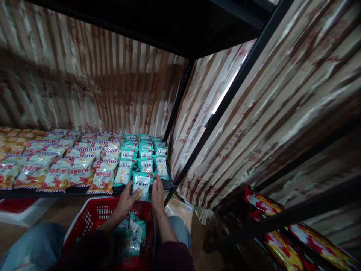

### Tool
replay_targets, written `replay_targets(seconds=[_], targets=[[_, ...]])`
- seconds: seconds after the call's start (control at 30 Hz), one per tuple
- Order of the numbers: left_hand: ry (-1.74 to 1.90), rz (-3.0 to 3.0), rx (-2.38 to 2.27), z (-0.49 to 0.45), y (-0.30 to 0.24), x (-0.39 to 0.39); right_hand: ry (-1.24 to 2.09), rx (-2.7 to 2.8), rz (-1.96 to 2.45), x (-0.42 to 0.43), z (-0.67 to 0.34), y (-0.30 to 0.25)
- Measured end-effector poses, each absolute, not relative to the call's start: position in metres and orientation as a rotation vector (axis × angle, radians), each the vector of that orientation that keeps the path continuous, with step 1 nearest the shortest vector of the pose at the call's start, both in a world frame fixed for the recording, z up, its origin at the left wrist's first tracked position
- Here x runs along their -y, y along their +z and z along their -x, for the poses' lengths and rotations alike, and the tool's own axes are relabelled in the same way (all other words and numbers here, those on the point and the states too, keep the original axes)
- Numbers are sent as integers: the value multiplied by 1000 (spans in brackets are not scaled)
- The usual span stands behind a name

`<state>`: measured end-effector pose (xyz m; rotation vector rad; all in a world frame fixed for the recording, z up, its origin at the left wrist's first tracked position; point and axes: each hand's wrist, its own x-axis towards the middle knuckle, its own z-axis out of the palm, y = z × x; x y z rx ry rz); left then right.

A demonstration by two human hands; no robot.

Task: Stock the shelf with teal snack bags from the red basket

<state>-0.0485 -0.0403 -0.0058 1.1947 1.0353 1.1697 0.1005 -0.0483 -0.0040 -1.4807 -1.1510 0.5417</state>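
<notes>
A teal and white snack bag [141,185] stands upright at the front edge of the shelf, between my two hands. My left hand [127,199] grips its left side, with the thumb against the front. My right hand [158,194] presses along its right side, fingers pointing up. Behind it, matching teal bags [127,153] stand in rows on the shelf. Below my forearms is a red plastic basket [87,217] with several more teal bags [137,228] lying loose inside.
Orange and white snack bags [81,169] fill the shelf to the left, with yellow packs beyond. A black metal post [211,130] slants up at the right. Patterned curtain [113,82] hangs behind. Red and yellow packages [282,248] lie at lower right; a white box [31,210] is under the shelf.
</notes>
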Motion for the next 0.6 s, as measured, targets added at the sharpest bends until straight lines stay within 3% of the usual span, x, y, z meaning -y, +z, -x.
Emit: replay_targets(seconds=[0.6], targets=[[1032,-1131,-956,35,40,8,764,1027,1488,15,-114,-3]])
